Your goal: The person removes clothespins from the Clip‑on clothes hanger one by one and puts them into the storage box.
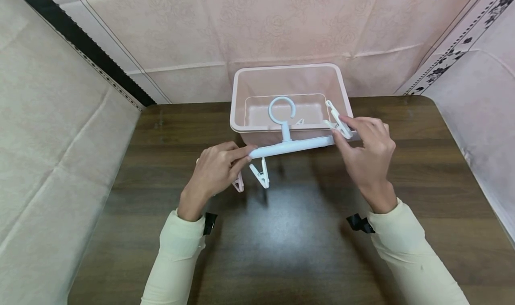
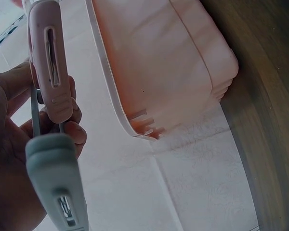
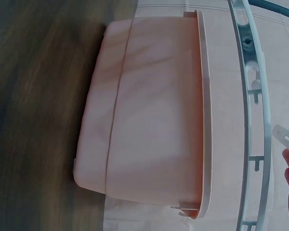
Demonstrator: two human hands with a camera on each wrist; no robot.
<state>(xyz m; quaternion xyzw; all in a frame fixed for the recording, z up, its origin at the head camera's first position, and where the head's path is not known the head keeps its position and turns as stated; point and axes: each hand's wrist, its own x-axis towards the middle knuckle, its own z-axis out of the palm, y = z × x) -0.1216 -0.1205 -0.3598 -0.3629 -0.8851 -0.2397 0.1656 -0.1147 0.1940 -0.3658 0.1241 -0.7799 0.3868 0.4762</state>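
Note:
A light blue clothes hanger (image 1: 299, 146) with an open hook is held up at the near side of a pink bin, its bar slanting slightly. My left hand (image 1: 217, 168) grips the bar's left end between thumb and fingers. Below that end hang a white clothespin (image 1: 262, 176) and a pink clothespin (image 2: 50, 62), the pink one partly behind the hand in the head view. At the right end, my right hand (image 1: 370, 150) pinches another white clothespin (image 1: 341, 125) by thumb and fingertips. The right wrist view shows this clothespin's tip close to the hanger's slotted underside (image 3: 253, 120).
The pink bin (image 1: 285, 67) stands at the table's far edge, just beyond the hanger. A small white clothespin (image 1: 300, 122) lies inside it. Brown wooden table (image 1: 273, 251) extends toward me, and pale patterned cloth (image 1: 289, 23) hangs behind and at both sides.

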